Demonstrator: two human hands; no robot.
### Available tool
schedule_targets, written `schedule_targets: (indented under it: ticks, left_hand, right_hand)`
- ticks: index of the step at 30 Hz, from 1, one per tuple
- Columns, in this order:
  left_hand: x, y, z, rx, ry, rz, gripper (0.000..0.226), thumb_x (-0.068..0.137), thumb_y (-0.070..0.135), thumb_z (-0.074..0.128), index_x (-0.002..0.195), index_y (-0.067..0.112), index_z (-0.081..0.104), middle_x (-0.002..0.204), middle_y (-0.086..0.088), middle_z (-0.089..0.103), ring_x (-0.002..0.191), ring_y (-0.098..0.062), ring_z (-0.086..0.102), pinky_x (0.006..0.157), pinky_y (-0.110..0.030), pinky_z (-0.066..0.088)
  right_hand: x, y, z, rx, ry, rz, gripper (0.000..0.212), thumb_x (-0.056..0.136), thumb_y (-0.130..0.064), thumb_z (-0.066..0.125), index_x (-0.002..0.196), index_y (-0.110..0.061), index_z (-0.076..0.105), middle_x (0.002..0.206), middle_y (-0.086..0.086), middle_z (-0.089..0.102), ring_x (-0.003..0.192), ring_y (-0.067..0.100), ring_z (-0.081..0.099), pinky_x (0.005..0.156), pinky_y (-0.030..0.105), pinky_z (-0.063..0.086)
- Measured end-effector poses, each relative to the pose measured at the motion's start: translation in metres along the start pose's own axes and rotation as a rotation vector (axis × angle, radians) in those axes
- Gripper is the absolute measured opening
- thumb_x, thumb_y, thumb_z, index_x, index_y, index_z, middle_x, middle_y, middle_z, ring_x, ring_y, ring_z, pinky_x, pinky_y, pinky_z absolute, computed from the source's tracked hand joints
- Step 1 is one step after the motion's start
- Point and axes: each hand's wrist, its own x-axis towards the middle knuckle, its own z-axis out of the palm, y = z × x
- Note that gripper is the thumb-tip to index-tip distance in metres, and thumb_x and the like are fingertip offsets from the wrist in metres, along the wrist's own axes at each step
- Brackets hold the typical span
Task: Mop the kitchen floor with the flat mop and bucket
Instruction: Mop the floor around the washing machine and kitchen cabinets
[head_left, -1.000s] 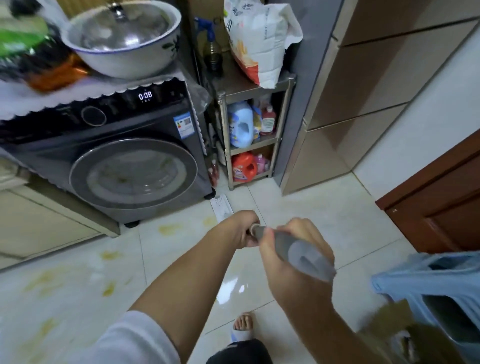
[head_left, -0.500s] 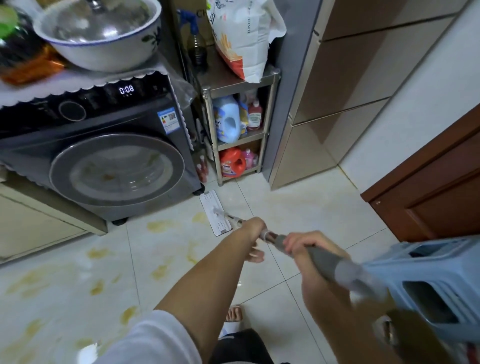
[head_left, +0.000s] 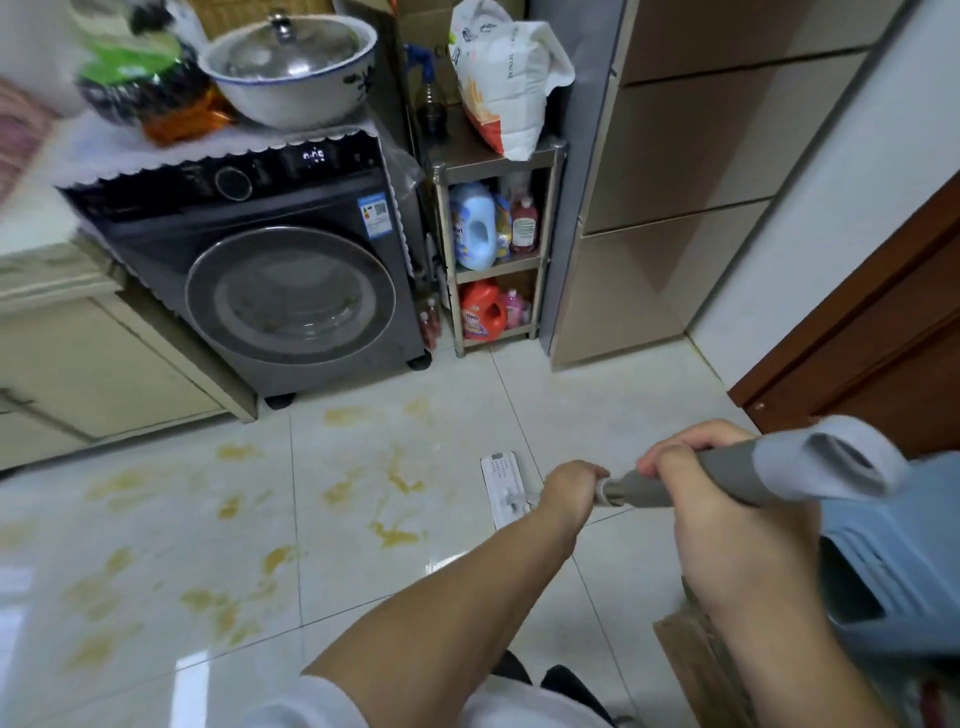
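Observation:
I hold a flat mop with both hands. Its white flat head (head_left: 505, 487) lies on the pale tiled floor (head_left: 363, 561), partly hidden behind my left wrist. My left hand (head_left: 569, 491) grips the thin metal pole just below the grey handle (head_left: 691, 480). My right hand (head_left: 691, 457) grips that grey handle, whose pale blurred end reaches toward the camera. Yellow-brown stains (head_left: 395, 532) are spread over the tiles left of the mop head. A light blue bucket (head_left: 883, 566) stands at the right edge, behind my right arm.
A dark front-loading washing machine (head_left: 280, 291) stands ahead on the left, a bowl with a lid on top. A metal shelf (head_left: 493, 260) with detergent bottles stands beside it, then tall beige cabinets (head_left: 649, 208). A brown door (head_left: 883, 332) is on the right.
The mop head has slid back from the washing machine's foot toward me and to the right. The view has swung left and my hands have moved right along with the handle.

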Motion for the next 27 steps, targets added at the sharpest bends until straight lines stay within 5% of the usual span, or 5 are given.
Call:
schedule_targets:
  ticks: [4,7,11,15,27]
  left_hand:
    - [-0.028,-0.027,0.002,0.405,0.04,0.378,0.048,0.082,-0.006,0.037,0.105,0.03,0.058,0.099,0.001,0.059,0.071,-0.016,0.051,0.044,-0.015,0.039]
    - [-0.035,-0.025,-0.01,0.64,0.0,0.405,0.027,0.087,0.013,0.054,0.108,0.031,0.052,0.108,-0.001,0.064,0.086,-0.023,0.062,0.062,-0.033,0.054]
    - [-0.021,-0.009,-0.028,0.898,0.051,0.39,0.016,0.093,0.037,0.053,0.092,0.022,0.059,0.096,-0.005,0.069,0.089,-0.031,0.064,0.069,-0.037,0.05]
    - [-0.019,-0.018,-0.044,0.862,0.084,0.425,0.015,0.082,0.033,0.05,0.072,0.023,0.048,0.075,-0.001,0.062,0.071,-0.029,0.059,0.056,-0.035,0.044]
    - [-0.047,-0.042,-0.232,0.586,-0.001,0.463,0.022,0.07,0.025,0.056,0.051,0.033,0.049,0.046,0.016,0.045,0.043,-0.006,0.033,0.045,-0.024,0.029]
  right_hand:
    - [0.007,0.002,-0.021,0.022,-0.062,-0.017,0.009,0.086,-0.015,0.074,0.08,-0.02,0.07,0.072,-0.016,0.068,0.063,-0.009,0.061,0.047,0.014,0.042]
    - [0.0,-0.018,-0.025,0.195,-0.255,-0.19,0.009,0.089,-0.024,0.077,0.095,-0.029,0.073,0.085,-0.01,0.074,0.082,-0.006,0.068,0.065,0.005,0.048]
    - [-0.012,-0.043,-0.015,0.388,-0.24,-0.461,0.013,0.086,-0.034,0.07,0.08,-0.023,0.069,0.075,0.001,0.073,0.074,0.021,0.071,0.07,0.031,0.059]
    - [-0.013,-0.06,0.008,0.44,-0.267,-0.443,0.033,0.086,-0.03,0.065,0.061,-0.01,0.057,0.048,-0.003,0.054,0.049,0.023,0.057,0.057,0.051,0.055]
    - [-0.094,-0.118,0.149,0.63,-0.571,-0.589,0.027,0.086,-0.018,0.058,0.062,-0.028,0.067,0.052,-0.007,0.053,0.046,0.029,0.047,0.054,0.045,0.04]
